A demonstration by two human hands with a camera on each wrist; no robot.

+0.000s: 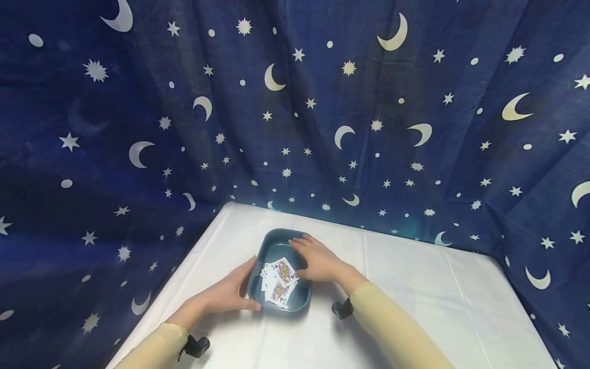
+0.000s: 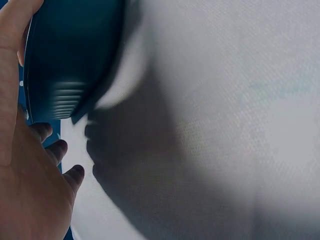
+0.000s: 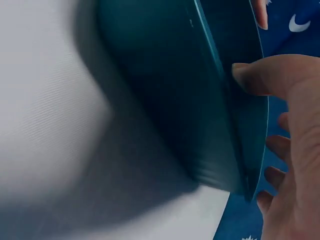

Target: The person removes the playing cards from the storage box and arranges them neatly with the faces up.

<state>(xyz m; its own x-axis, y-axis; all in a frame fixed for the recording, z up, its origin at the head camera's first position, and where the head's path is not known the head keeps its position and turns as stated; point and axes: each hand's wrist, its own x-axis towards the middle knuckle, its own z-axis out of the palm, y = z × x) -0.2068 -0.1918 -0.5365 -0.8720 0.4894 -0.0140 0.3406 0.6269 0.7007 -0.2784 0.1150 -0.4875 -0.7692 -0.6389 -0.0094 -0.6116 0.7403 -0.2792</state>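
Note:
A dark teal plastic bin (image 1: 281, 251) stands on the white-covered table, and several loose playing cards (image 1: 281, 294), some of them face cards, lie face up inside it. My left hand (image 1: 228, 293) is at the bin's left side with fingers spread; its thumb reaches the near left corner. In the left wrist view, the thumb is right at the rim. My right hand (image 1: 318, 260) reaches over the right rim, fingers extended toward the far right corner. Its thumb (image 3: 250, 75) overlaps the rim in the right wrist view. Neither hand holds a card.
White cloth (image 1: 415, 302) covers the table around the bin. Dark blue curtains (image 1: 313, 128) with moons and stars rise behind the table and along both sides. A small black device (image 1: 197, 347) sits at the left wrist, and another black device (image 1: 342, 309) at the right.

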